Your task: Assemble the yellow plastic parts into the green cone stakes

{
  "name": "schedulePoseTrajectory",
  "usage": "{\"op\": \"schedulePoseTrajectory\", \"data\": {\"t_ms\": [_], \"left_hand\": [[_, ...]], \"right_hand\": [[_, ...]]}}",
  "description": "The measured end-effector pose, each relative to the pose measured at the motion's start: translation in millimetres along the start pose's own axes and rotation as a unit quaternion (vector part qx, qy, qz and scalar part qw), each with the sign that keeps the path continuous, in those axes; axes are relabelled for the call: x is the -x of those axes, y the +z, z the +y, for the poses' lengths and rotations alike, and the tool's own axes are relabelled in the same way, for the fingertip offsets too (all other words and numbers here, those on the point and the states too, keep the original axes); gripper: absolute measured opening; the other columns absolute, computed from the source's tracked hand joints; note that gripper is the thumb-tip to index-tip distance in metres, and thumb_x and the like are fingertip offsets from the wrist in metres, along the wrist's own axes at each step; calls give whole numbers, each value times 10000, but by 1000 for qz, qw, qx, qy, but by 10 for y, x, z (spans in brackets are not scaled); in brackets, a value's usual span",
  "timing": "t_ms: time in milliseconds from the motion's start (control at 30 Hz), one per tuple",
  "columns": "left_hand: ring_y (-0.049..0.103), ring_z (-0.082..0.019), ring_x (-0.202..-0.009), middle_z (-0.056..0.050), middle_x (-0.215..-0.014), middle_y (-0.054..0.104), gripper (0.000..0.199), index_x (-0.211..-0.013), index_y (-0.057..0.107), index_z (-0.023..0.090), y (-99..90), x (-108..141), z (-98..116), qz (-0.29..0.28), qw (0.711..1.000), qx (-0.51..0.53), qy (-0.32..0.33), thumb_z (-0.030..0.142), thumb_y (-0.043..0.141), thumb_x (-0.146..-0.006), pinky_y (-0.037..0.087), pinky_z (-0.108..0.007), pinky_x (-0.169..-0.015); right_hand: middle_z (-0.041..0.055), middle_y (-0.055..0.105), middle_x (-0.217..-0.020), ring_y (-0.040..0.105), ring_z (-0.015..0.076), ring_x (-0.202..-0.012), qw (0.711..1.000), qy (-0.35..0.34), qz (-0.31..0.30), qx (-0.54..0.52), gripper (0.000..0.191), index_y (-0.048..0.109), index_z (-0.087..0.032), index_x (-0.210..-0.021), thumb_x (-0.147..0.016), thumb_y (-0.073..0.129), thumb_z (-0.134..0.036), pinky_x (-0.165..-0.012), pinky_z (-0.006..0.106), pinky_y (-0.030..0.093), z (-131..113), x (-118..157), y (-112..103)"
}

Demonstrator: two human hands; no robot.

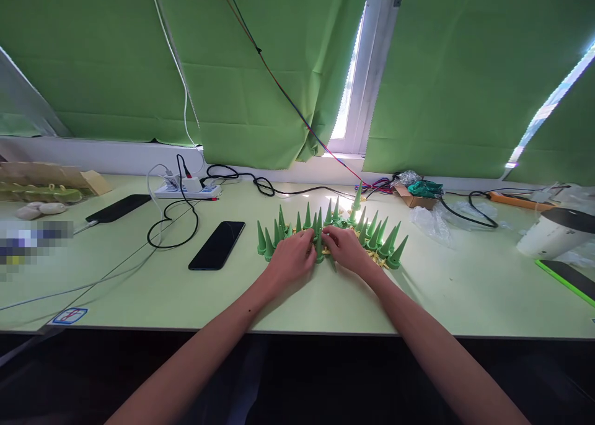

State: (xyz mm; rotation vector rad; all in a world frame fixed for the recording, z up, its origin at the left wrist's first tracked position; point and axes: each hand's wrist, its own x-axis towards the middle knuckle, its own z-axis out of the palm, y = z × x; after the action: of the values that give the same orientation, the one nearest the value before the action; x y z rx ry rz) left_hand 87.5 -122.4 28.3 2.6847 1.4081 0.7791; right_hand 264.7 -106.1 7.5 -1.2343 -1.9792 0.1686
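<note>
Several green cones [393,253] stand upright in a cluster on the pale green table [186,298], with small yellowish pieces [377,259] among them. My left hand [295,251] is at the front of the cluster, its fingers curled close to a green cone [319,245]. From the other side my right hand [343,245] reaches to the same cone, thumb and fingers drawn together. Both hands' fingertips nearly meet there. Whatever small part they hold, beyond the cone, is too small to make out.
A black phone [217,245] lies left of the cones, near looped black cables [173,227] and a white power strip [186,191]. At the right are clear plastic bags [432,225], a small cardboard box [415,197], a white cylinder [553,233] and a green-edged phone [569,279].
</note>
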Motion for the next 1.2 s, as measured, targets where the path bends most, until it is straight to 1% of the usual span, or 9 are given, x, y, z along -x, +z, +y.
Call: {"op": "schedulePoseTrajectory", "data": {"t_ms": [133, 200, 300, 467, 567, 667, 767, 1033, 1200], "left_hand": [[549, -122, -619, -25, -878, 625, 92, -958, 484, 192, 6, -28, 9, 120, 992, 42, -6, 239, 415, -919, 395, -254, -600], [510, -88, -552, -20, -900, 634, 98, -984, 480, 189, 20, -26, 14, 177, 982, 63, 4, 251, 430, -926, 399, -238, -581], [452, -55, -476, -9, -877, 641, 94, -975, 483, 188, 44, -9, 25, 224, 971, 80, 35, 263, 448, -930, 372, -218, -521], [431, -40, -434, 9, -797, 634, 119, -963, 487, 183, 75, 17, 56, 220, 969, 94, 60, 294, 476, -922, 343, -205, -473], [435, -40, -428, 12, -791, 635, 131, -969, 485, 185, 94, 17, 67, 211, 971, 104, 52, 304, 490, -916, 342, -206, -470], [437, -38, -426, 12, -808, 638, 142, -983, 477, 189, 108, 11, 67, 201, 971, 120, 47, 311, 498, -913, 342, -204, -465], [434, -34, -427, 17, -827, 635, 140, -994, 468, 194, 116, 5, 63, 190, 971, 136, 50, 306, 497, -915, 351, -200, -467], [454, -44, -468, 1, -915, 643, 159, -1054, 459, 206, 138, 11, 29, 144, 979, 134, 55, 296, 479, -924, 364, -205, -496], [460, -57, -515, -6, -892, 579, 203, -1017, 464, 199, 128, 0, 31, 177, 976, 113, 55, 345, 531, -894, 325, -209, -475]], "right_hand": [[-19, 588, -548, 514, 133, -509, 1000, 7, -14, -19, 230, 632, -195, -822, -938, 447, -267, -591, 243, 381, -41, 18, -18], [-32, 570, -507, 523, 134, -481, 998, 20, -33, -48, 233, 616, -200, -824, -944, 433, -278, -577, 242, 395, -63, 28, -26], [-46, 549, -473, 512, 126, -434, 995, 34, -50, -81, 229, 595, -203, -820, -948, 423, -285, -566, 242, 408, -87, 29, -33], [-2, 596, -589, 506, 123, -526, 997, 30, 48, -43, 328, 554, -192, -679, -952, 430, -327, -559, 245, 371, -97, 2, -52], [-3, 567, -579, 479, 116, -528, 995, 27, 80, -51, 391, 536, -189, -645, -969, 396, -359, -550, 244, 354, -139, 6, -81], [-11, 523, -559, 434, 111, -521, 994, 0, 87, -62, 400, 529, -190, -633, -966, 401, -370, -542, 247, 337, -210, 25, -111], [-15, 497, -556, 403, 109, -519, 994, -16, 74, -76, 377, 548, -190, -647, -953, 422, -370, -535, 247, 335, -266, 39, -130], [-7, 551, -588, 462, 110, -526, 993, -13, 52, -108, 286, 589, -183, -719, -919, 464, -345, -542, 245, 373, -249, 48, -115], [-13, 545, -590, 495, 110, -514, 989, 17, 91, -119, 273, 530, -190, -722, -928, 445, -347, -523, 239, 375, -224, 37, -93]]}}
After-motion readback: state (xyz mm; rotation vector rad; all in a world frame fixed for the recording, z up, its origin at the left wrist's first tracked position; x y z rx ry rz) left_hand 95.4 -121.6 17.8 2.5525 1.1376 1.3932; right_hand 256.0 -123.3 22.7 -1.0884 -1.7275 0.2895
